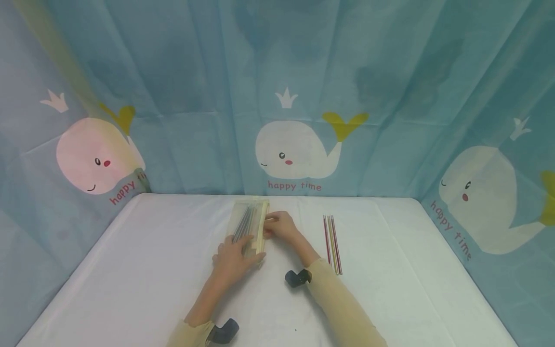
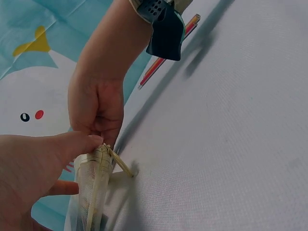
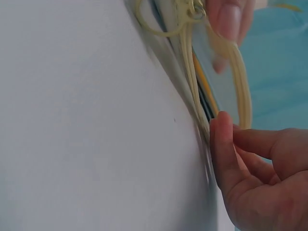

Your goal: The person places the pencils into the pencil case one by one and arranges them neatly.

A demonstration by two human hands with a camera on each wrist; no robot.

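Note:
A translucent mesh pencil pouch [image 1: 237, 212] with a pale yellow zipper edge lies left of the table's middle. Dark pencils [image 1: 244, 225] show through it. My left hand [image 1: 231, 262] grips the pouch's near end, thumb on the zipper edge. At the right side my right hand [image 1: 281, 226] pinches the pouch's edge between thumb and fingers. The right wrist view shows the zipper side parted, with an orange-yellow pencil [image 3: 206, 84] and dark ones inside. A pale yellow loop [image 3: 161, 34] hangs at the zipper's near end.
Several red and gold pencils [image 1: 332, 243] lie side by side on the white tablecloth [image 1: 390, 289], to the right of my right forearm. A blue curtain [image 1: 195, 144] with printed whales stands behind the table and along both sides.

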